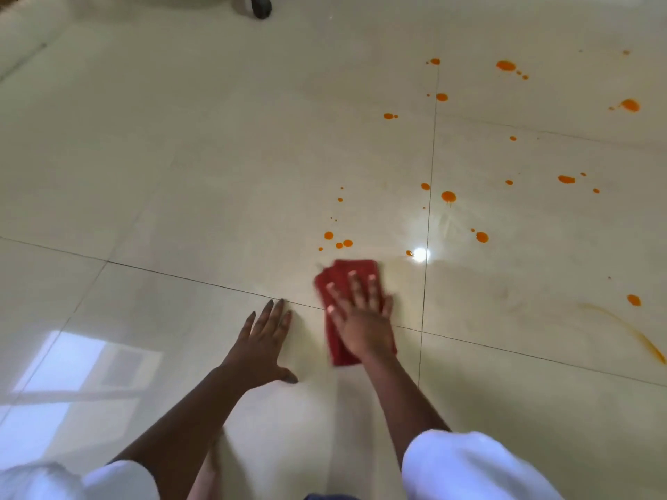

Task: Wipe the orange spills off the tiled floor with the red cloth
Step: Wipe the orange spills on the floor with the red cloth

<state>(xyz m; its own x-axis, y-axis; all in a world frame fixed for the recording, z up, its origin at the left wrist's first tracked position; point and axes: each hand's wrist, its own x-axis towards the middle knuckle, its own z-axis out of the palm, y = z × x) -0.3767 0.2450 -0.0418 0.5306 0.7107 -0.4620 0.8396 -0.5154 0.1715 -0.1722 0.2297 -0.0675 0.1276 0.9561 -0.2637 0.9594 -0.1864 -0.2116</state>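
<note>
A folded red cloth (pixel 341 279) lies flat on the glossy cream tiled floor (pixel 216 157). My right hand (pixel 361 315) presses down on it with straight, spread fingers. Beside it, my left hand (pixel 265 341) rests palm-down on the bare tile, fingers straight. Several orange spills dot the floor beyond and to the right: a small cluster (pixel 337 241) just past the cloth, a larger drop (pixel 448 196) farther out, and more toward the far right (pixel 630 104). An orange smear streak (pixel 635 337) curves along the right side.
A dark furniture foot (pixel 260 7) stands at the far top edge. Dark grout lines (pixel 429 175) cross the tiles. A bright light glare (pixel 419 254) sits just right of the cloth, and a window reflection (pixel 72 366) shows at lower left.
</note>
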